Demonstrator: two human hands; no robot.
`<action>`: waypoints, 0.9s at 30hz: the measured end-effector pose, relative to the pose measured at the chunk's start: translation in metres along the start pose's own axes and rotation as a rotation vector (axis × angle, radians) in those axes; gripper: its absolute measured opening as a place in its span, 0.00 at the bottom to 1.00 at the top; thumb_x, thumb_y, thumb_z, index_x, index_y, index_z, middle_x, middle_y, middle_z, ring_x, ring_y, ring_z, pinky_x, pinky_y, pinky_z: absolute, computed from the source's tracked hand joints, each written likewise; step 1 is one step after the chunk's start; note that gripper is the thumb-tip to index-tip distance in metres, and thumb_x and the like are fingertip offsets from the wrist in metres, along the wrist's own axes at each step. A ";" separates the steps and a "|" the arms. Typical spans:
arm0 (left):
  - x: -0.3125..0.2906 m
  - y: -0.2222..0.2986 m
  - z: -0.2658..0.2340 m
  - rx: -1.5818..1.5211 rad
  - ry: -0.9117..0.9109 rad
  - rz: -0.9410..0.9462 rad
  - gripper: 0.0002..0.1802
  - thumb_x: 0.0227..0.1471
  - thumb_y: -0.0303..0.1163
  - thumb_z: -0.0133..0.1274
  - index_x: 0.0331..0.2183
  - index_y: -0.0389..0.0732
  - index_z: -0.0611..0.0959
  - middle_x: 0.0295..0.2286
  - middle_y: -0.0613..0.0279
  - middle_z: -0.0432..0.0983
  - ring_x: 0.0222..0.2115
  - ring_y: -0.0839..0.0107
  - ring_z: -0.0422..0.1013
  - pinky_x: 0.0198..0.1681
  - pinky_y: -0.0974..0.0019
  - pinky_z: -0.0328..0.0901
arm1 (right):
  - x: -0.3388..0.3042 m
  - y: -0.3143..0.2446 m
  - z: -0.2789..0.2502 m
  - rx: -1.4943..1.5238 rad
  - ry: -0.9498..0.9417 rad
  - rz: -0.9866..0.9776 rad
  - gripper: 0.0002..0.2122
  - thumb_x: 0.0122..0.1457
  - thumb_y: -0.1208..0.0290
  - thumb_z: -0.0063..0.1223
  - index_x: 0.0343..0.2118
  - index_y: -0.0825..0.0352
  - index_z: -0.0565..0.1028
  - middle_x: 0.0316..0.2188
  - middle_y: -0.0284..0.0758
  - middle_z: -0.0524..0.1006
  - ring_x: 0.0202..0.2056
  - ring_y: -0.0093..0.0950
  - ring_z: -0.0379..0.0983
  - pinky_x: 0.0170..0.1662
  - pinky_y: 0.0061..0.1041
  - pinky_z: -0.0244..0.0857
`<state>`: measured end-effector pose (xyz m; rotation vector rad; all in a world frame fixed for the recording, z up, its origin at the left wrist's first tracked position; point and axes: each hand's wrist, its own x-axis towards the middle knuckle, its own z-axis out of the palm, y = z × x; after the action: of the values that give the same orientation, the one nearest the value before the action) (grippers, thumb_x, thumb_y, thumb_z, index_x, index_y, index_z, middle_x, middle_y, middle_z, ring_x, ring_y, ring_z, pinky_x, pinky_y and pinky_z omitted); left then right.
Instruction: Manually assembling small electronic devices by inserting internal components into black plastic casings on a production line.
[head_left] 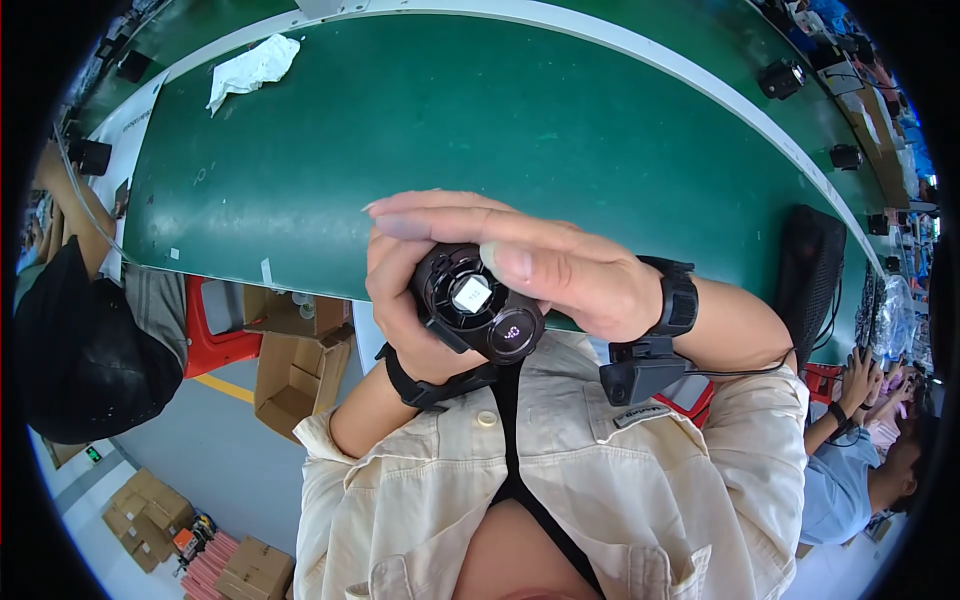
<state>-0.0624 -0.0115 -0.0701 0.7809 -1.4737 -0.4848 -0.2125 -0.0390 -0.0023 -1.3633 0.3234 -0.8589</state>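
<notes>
A small dark brown handheld fan (478, 325) is held in front of my chest, its round grille facing up toward me. A white square sticker (471, 294) lies at the middle of the grille, and a round display (513, 335) beside it is lit. My left hand (397, 300) wraps round the fan's left side. Across its far side lies my right hand (580, 270), fingers stretched out together and thumb at the grille's rim. The right fingertips reach over to the left hand's fingers. How far the right palm touches the fan is hidden.
The green table (450, 120) stretches ahead, with a crumpled white sheet (255, 68) at its far left. A black mesh case (810, 265) lies at the right. Open cardboard boxes (300, 380) and a red stool (215, 325) stand left. Other people sit on both sides.
</notes>
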 end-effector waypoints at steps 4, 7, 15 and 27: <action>-0.001 0.004 -0.008 -0.084 -0.169 -0.154 0.49 0.33 0.26 0.71 0.54 0.46 0.59 0.47 0.54 0.64 0.44 0.65 0.68 0.47 0.60 0.65 | 0.000 0.004 0.002 -0.093 0.018 -0.059 0.24 0.69 0.57 0.30 0.59 0.69 0.64 0.60 0.44 0.60 0.62 0.36 0.54 0.63 0.32 0.46; 0.012 0.005 0.000 0.091 -0.065 0.065 0.42 0.35 0.36 0.70 0.49 0.39 0.65 0.40 0.53 0.69 0.39 0.60 0.70 0.39 0.61 0.66 | 0.001 0.009 0.000 -0.100 -0.013 -0.074 0.25 0.69 0.58 0.29 0.60 0.71 0.61 0.59 0.45 0.62 0.63 0.38 0.51 0.65 0.37 0.42; -0.001 0.003 -0.009 0.084 -0.146 -0.041 0.49 0.33 0.25 0.70 0.55 0.44 0.59 0.48 0.54 0.63 0.46 0.64 0.67 0.48 0.60 0.64 | 0.003 -0.005 0.003 -0.245 0.030 -0.110 0.19 0.67 0.67 0.37 0.57 0.70 0.65 0.56 0.44 0.64 0.61 0.37 0.56 0.63 0.35 0.47; 0.016 0.006 0.000 0.189 -0.212 -0.089 0.52 0.28 0.38 0.74 0.53 0.39 0.62 0.46 0.49 0.66 0.46 0.56 0.67 0.49 0.57 0.63 | 0.001 0.002 0.001 -0.262 0.178 -0.024 0.15 0.66 0.66 0.40 0.51 0.67 0.69 0.55 0.42 0.66 0.56 0.33 0.62 0.59 0.32 0.54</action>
<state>-0.0626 -0.0189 -0.0543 0.9709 -1.7042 -0.5130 -0.2108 -0.0393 -0.0035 -1.5366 0.5745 -0.9860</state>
